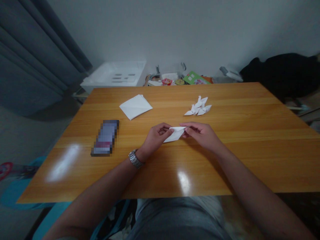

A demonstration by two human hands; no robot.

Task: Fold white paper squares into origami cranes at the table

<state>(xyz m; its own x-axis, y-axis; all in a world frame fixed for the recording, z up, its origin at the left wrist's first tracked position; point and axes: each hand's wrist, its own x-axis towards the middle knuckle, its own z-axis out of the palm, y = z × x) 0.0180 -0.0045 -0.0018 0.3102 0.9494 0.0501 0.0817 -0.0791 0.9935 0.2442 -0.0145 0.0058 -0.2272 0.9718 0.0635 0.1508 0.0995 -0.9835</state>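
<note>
A small piece of folded white paper [176, 133] is held just above the middle of the wooden table [250, 140]. My left hand [156, 137], with a metal watch on its wrist, pinches the paper's left end. My right hand [200, 133] pinches its right end with fingers pressed together. A stack of flat white paper sheets [135, 106] lies farther back on the left. A pile of finished folded paper figures [199, 106] lies farther back on the right.
A blurred-out phone [105, 137] lies on the table to the left of my hands. Behind the table stand a white plastic tray [115, 76], small packets and a green booklet [194, 78]. A dark bag [282, 71] is at the back right, a curtain [30, 56] at left.
</note>
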